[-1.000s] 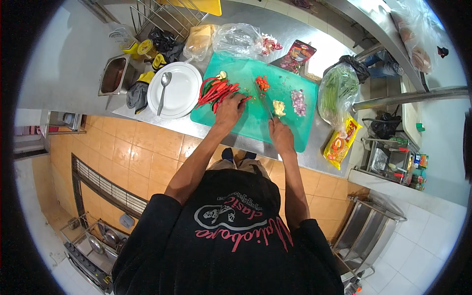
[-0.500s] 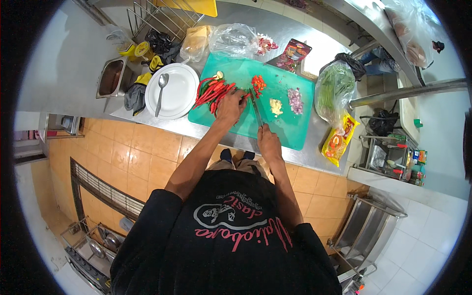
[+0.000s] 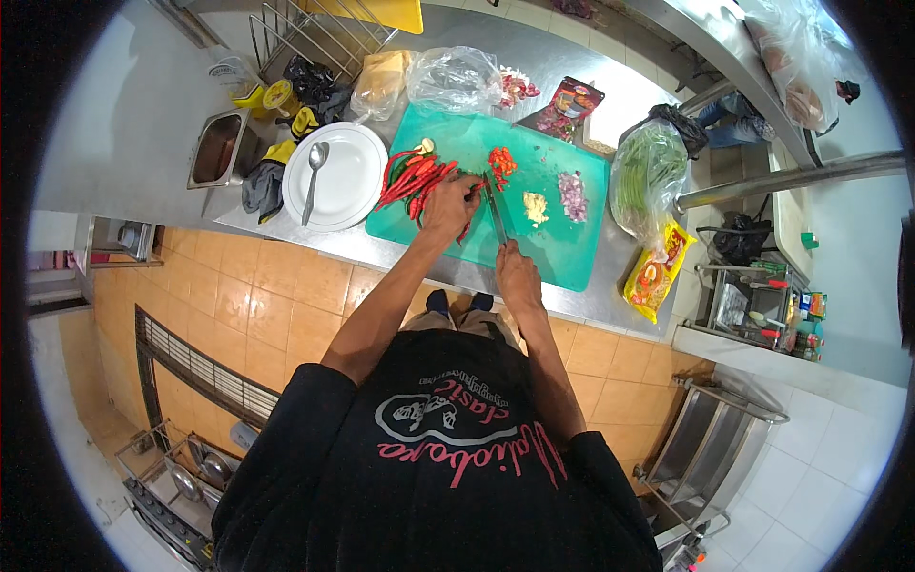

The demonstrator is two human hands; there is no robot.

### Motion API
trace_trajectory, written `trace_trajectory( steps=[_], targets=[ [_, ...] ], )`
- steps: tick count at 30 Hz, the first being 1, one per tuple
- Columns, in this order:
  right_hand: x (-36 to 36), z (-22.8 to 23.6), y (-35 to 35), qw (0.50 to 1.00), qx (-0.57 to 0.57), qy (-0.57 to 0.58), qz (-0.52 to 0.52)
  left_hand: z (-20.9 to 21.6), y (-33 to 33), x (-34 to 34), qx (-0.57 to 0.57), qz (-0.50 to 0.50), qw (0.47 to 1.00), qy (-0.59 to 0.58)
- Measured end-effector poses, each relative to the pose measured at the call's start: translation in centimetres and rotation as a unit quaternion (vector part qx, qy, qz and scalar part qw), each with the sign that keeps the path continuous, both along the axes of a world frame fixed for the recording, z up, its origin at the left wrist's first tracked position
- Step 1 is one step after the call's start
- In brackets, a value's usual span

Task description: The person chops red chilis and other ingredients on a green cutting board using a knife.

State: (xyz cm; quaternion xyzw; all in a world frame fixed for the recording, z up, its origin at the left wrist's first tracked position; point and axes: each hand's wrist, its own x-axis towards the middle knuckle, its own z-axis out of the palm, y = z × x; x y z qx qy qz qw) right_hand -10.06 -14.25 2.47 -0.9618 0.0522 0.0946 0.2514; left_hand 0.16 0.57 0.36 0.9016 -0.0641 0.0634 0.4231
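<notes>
A green cutting board (image 3: pixel 562 262) lies on the steel counter. My left hand (image 3: pixel 450 205) is closed over red chilies beside the blade, its fingertips curled; the chili part under it is mostly hidden. In my right hand (image 3: pixel 518 274) is the handle of a kitchen knife (image 3: pixel 497 214), its blade pointing away from me, next to my left fingertips. Left of my left hand lies a heap of whole red chilies (image 3: pixel 405 181), with a pale garlic clove (image 3: pixel 426 146) at its top. Right of the blade are chopped chilies (image 3: pixel 502 162), minced garlic (image 3: pixel 536 207) and chopped shallots (image 3: pixel 573 195).
Left of the board stands a white plate (image 3: pixel 348 181) with a spoon (image 3: pixel 313 181) on it. Bagged green vegetables (image 3: pixel 648 176) and a yellow noodle packet (image 3: pixel 658 272) lie right. Behind the board are a clear plastic bag (image 3: pixel 453 76) and a dark red pouch (image 3: pixel 572 100).
My right hand and the knife handle have shifted very slightly left. My left hand stays nearly in place on the chilies.
</notes>
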Motion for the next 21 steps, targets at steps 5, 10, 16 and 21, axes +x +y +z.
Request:
trace_trajectory(
  steps=[5, 10, 16, 21],
  targets=[
    [0.2, -0.5, 0.6, 0.999, -0.018, 0.030, -0.028, -0.5, -0.1, 0.3, -0.014, -0.001, 1.000, -0.019],
    [0.2, -1.5, 0.7, 0.999, -0.014, 0.027, -0.025, 0.1, -0.6, 0.4, -0.020, 0.016, 1.000, -0.010],
    [0.0, -0.8, 1.4, 1.000, 0.002, 0.004, -0.018, -0.7, -0.4, 0.6, -0.033, 0.018, 0.999, -0.018],
    [1.4, -0.2, 1.7, 0.999, 0.032, 0.001, -0.016, -0.4, -0.5, 0.7, -0.041, 0.016, 0.999, 0.014]
  ],
)
